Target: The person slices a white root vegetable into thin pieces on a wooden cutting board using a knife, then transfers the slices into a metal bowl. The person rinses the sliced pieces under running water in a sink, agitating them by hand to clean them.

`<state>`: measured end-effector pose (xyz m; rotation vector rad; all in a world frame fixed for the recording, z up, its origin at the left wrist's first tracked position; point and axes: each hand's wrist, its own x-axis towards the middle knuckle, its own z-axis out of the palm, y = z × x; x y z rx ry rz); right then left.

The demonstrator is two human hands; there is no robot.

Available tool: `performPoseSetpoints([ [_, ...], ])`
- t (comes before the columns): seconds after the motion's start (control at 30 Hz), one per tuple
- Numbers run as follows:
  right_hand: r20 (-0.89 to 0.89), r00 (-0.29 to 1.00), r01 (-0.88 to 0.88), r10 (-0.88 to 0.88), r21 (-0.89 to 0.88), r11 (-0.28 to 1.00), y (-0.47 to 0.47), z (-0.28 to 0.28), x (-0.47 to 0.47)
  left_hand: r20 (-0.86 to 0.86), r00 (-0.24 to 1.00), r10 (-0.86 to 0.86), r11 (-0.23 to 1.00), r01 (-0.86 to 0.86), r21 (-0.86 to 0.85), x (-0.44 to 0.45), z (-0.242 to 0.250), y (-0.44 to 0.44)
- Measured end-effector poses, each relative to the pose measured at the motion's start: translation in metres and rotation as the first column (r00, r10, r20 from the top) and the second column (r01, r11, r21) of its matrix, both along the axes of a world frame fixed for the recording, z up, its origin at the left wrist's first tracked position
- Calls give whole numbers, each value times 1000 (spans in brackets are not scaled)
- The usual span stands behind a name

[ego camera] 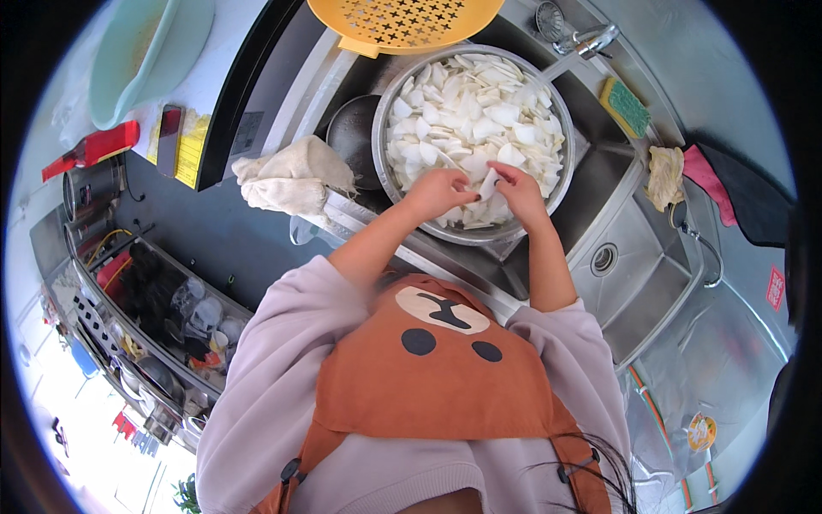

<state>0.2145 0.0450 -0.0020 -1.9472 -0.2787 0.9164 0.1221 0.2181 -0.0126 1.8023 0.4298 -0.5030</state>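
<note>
A large round metal basin (377,138) sits over the sink, heaped with thin white slices (475,115) that look like a peeled root vegetable. Above the near part of the heap, my right hand (520,193) pinches one white slice (489,184) between thumb and fingers. My left hand (443,193) is just left of that slice, fingers curled, its fingertips at or very near the slice's lower edge; whether they grip it I cannot tell.
A yellow perforated colander (411,26) is beyond the basin. Left lies a beige cloth (289,177) on the sink's edge, partly before a dark round pan (353,138). At right are a faucet (594,42), a green-yellow sponge (626,107), a crumpled cloth (664,177) and a second sink bowl (632,276).
</note>
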Motion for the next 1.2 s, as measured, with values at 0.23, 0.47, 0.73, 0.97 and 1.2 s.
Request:
performPoseSetpoints([
  [0.23,472,879,-17,60,-95,995,18,1,-2,140,985,-99,641,-44,766,-8,-33,65],
  [0.47,323,946,-1,16,-46,999,28,-9,-18,-136,959,-251,599,264,756,0,-56,49],
  [0.73,258,966,28,-15,-50,998,23,-7,-25,-41,960,-277,716,234,658,-9,-61,38],
  [0.97,79,997,-9,15,-73,997,20,-4,-28,15,975,-224,917,205,342,-3,-39,53],
  [1.2,-665,718,354,-206,94,931,30,10,-35,63,989,137,990,-134,-50,6,12,35],
])
